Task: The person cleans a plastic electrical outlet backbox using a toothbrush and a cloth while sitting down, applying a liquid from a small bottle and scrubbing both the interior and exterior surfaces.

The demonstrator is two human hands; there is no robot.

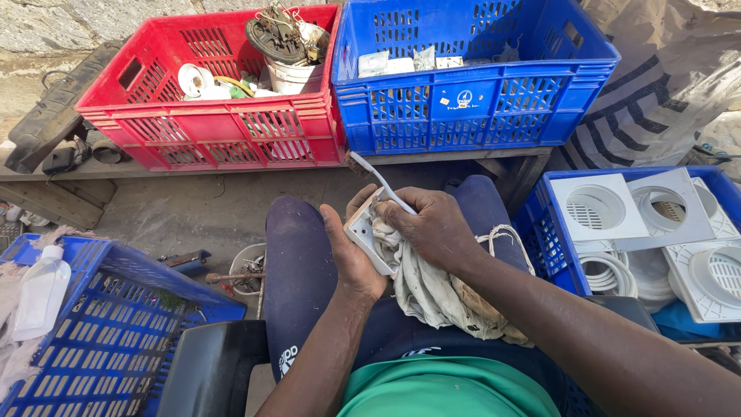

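Head view: left hand (351, 259) gripping white plate (363, 232)

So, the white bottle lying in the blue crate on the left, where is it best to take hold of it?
Probably around the middle of the white bottle, coming from above. It leans on its side with the cap upward, and its broad body is exposed, while the blue crate wall blocks a low sideways approach.

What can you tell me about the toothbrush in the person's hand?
The toothbrush is white, thin and looks like plastic. Its bristle head, dark and dirty-looking, points up and to the left, toward the crates. The handle slants down into the right hand, which grips it, so its lower end is hidden. It crosses over the small white square part that the left hand holds together with a grubby cloth, above the person's lap.
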